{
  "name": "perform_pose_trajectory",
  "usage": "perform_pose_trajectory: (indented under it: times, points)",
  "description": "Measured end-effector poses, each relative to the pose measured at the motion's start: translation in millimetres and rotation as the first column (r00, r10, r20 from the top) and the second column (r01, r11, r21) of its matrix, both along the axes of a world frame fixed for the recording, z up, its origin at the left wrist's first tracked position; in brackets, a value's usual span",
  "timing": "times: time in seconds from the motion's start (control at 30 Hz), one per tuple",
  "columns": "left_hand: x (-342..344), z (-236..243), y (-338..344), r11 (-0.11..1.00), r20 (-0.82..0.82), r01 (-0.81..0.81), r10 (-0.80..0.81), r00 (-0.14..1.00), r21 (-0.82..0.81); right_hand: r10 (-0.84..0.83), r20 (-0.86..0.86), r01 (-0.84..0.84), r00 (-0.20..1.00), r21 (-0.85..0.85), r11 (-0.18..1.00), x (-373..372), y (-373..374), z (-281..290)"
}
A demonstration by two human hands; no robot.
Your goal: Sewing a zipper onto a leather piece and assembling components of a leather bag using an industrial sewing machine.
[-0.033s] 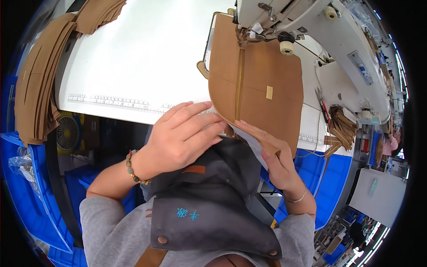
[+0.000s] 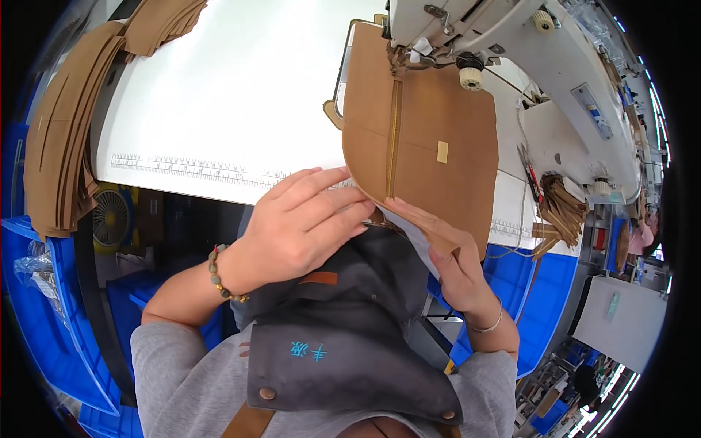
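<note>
Sewing machine (image 2: 504, 31), cropped at top, partly hides brown panel (image 2: 422, 139).

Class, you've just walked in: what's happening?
A person's right hand holds the near edge of a brown panel, with the left hand at its curved corner; whether that one grips is unclear. The panel mostly lies on a white table, its zip running up to the sewing machine. Brown pieces are stacked at left.

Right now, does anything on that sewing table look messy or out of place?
Mildly, the brown strips right of the sewing machine: they splay untidily, unlike the layered brown pieces at far left. Nothing looks spilled.
</note>
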State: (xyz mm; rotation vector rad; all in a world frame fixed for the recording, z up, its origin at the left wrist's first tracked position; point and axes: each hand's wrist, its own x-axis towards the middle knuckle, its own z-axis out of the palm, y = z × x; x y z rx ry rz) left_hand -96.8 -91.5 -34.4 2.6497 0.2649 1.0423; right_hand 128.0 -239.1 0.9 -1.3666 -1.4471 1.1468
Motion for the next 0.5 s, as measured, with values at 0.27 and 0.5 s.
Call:
perform_pose_trajectory:
  times: [0.27, 0.5]
  points:
    - [13, -12, 3, 0.998, -0.002, 0.016, -0.016, 1.0, 0.066, 0.024, 0.106, -0.026, 0.994, 0.018, 0.999, -1, -2, -1]
    - [17, -18, 3, 0.981, 0.053, 0.015, -0.025, 0.998, 0.191, 0.006, 0.048, -0.007, 0.999, 0.013, 1.0, -1, -1, -2]
